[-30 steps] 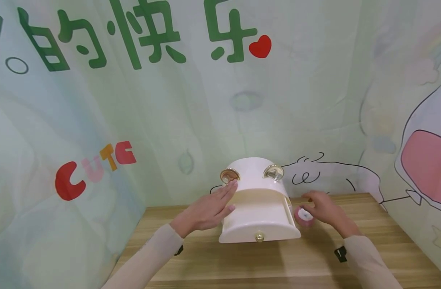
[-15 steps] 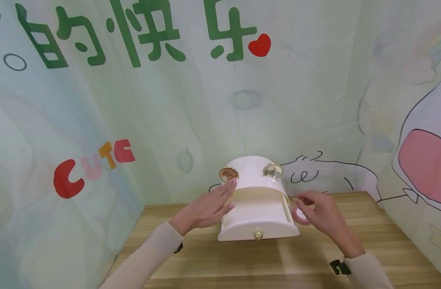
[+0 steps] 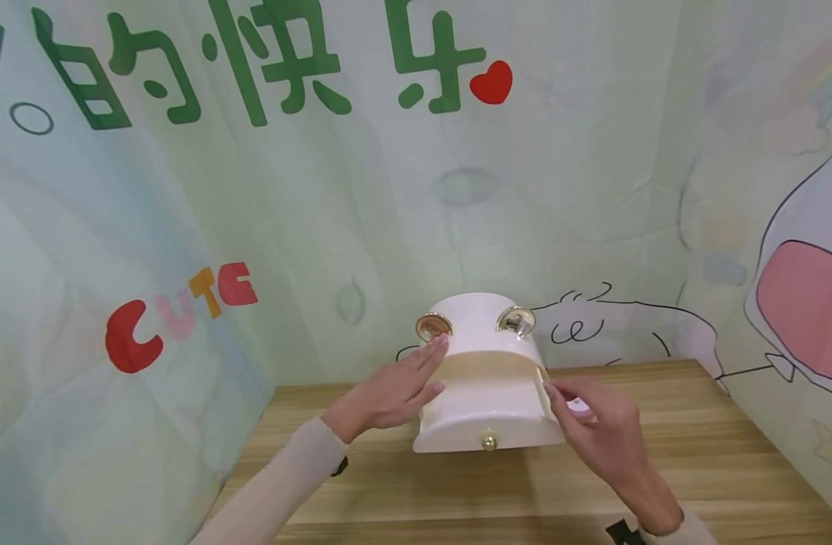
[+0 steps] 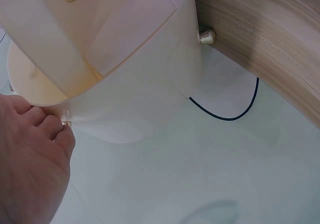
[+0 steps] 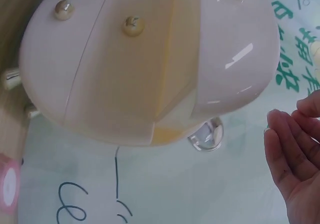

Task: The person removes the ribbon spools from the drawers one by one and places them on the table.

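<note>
We log: left hand (image 3: 394, 392), fingers extended, against the white box (image 3: 475, 325) at nine o'clock; drawer (image 3: 456, 437) out toward six; right hand (image 3: 604, 431), grasp unreadable, shifted from the pink roll (image 5: 9, 188) to the drawer's three-o'clock edge, presumably bringing work there.

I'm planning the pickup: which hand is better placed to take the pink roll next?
Right hand, probably: it is beside the pink roll, while the left hand touches the left side of the white box.
</note>
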### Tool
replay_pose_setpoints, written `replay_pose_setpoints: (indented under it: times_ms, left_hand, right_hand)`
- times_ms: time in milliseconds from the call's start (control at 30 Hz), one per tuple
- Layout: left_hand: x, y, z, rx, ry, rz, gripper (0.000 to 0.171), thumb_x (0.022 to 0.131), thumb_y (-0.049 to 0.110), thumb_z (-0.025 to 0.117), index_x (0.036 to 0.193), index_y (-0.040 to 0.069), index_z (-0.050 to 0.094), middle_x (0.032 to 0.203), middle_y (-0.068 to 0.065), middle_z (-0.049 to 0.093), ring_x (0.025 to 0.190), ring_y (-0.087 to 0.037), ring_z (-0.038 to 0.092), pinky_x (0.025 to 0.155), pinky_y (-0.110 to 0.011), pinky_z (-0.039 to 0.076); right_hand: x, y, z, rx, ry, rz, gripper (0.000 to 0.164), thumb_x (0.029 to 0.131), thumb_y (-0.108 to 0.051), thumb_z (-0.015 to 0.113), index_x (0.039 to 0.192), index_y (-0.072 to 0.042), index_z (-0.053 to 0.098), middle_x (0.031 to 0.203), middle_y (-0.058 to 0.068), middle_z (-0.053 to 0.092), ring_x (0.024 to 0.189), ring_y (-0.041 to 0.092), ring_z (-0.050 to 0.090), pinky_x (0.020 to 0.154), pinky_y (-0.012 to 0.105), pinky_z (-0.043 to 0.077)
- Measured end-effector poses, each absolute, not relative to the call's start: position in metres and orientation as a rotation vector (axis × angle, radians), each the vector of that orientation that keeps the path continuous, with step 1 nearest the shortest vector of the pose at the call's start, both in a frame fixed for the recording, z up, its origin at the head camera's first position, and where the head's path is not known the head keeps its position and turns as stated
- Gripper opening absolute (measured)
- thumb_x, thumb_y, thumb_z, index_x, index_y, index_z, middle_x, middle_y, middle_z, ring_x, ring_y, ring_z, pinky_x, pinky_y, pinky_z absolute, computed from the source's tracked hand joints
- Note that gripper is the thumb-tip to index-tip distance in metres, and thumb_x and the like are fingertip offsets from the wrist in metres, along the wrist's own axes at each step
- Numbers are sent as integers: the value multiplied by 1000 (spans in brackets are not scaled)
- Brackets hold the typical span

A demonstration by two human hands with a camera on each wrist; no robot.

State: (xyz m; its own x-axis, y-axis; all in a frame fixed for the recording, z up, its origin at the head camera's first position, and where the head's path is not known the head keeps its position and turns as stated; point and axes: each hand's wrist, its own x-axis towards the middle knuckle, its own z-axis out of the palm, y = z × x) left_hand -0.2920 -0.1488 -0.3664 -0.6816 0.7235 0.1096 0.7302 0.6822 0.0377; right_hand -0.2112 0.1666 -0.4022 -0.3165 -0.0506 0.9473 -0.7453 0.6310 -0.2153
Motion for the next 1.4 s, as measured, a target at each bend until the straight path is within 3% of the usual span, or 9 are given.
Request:
replay_pose_setpoints:
  times_ms: [67,233,367,600,1400]
  left_hand:
    - [-292,-148,-366,-1218,-2792,-122,68,106,52,18,159,16,-1,168,2,-1,155,-17,12,123,-39,28]
    - [-292,-147,-366,-1222,-2787,-119,69,105,54,18,159,15,0,168,1,0,155,-17,12,122,-39,29]
    - [-292,-148,-366,-1210,-2802,-107,68,105,54,16,159,16,-2,168,3,-2,155,-15,10,123,-38,27]
    - [-293,-147,-366,-1215,-2797,-110,66,106,51,17,159,17,-1,168,4,-2,155,-14,10,123,-37,28]
    - [-291,-149,-362,-1220,-2784,-144,64,107,49,18,159,16,4,168,2,4,154,-16,15,122,-38,30]
  right_hand:
    - [-208,163,-402,651,-1746,779,6,84,-12,74,86,-8,76,76,1,73,62,8,61,54,9,49]
    - [-203,146,-405,731,-1640,742,24,94,-21,63,82,-4,74,72,4,70,59,7,58,52,13,47]
    - [-199,127,-411,842,-1512,664,23,92,-15,65,78,0,73,70,7,70,58,11,62,51,18,49]
    - [-193,106,-423,924,-1444,488,27,94,-18,63,75,-2,74,73,6,71,64,17,66,55,27,53]
    - [-203,86,-438,924,-1556,425,26,97,-18,58,86,-1,73,84,9,67,72,19,64,62,26,55]
